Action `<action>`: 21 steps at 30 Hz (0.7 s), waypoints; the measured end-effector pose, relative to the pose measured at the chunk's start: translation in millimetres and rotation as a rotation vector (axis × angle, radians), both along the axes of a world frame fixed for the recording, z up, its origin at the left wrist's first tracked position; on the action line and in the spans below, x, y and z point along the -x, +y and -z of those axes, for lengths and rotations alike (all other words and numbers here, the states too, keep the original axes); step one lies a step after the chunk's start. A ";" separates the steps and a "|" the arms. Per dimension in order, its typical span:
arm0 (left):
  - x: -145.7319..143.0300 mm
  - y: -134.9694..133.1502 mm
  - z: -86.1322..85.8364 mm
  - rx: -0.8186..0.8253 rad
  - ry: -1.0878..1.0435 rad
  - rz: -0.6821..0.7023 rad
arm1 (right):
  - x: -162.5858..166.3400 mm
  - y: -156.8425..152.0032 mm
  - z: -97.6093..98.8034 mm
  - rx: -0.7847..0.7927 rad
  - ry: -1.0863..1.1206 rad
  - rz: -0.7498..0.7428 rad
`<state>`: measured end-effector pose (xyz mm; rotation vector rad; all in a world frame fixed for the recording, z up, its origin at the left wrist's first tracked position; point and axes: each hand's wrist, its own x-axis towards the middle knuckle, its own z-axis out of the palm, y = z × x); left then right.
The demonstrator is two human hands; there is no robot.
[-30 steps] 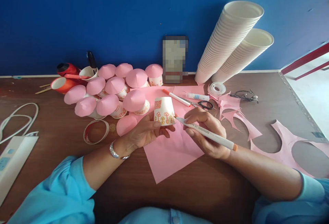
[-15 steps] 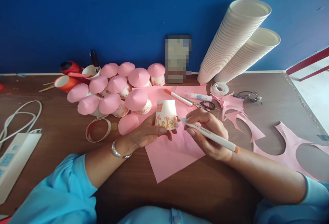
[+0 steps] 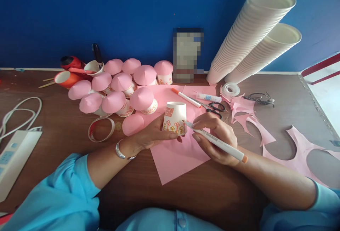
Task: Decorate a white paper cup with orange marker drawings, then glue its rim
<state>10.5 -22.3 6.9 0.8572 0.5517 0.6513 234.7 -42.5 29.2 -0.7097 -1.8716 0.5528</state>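
My left hand (image 3: 152, 132) is closed around the lower part of a white paper cup (image 3: 176, 114), held upside down above pink paper (image 3: 170, 167). Orange and yellow flowers and an orange hatched square are drawn on the cup's side. Between the fingers and thumb of my right hand (image 3: 216, 139) is a white marker (image 3: 223, 145) with an orange end. Its tip is at the right side of the cup, by the flowers. Another orange-and-white marker (image 3: 186, 97), scissors (image 3: 214, 109) and a glue stick (image 3: 208, 97) lie on the paper behind.
Several cups with pink cone roofs (image 3: 145, 75) stand at the back left. Two tall stacks of paper cups (image 3: 249, 29) lean by the blue wall. Pink scraps (image 3: 300, 144) and a tape roll (image 3: 230, 90) lie right; a tape ring (image 3: 101, 130) and power strip (image 3: 21, 160) lie left.
The cup in my left hand has turned slightly, its drawn square now nearer the middle. The marker tip stays by its right side. The whole view has shifted a little.
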 end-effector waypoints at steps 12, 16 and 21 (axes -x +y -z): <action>0.4 0.6 0.4 -0.036 -0.001 0.033 | -1.2 3.3 -0.5 -0.068 -0.041 -0.038; 0.1 0.5 0.8 -0.024 -0.002 0.030 | -1.8 3.8 -0.2 -0.065 -0.038 -0.049; -0.1 0.4 0.0 -0.016 -0.006 0.031 | -2.0 3.7 -1.3 -0.059 -0.044 -0.049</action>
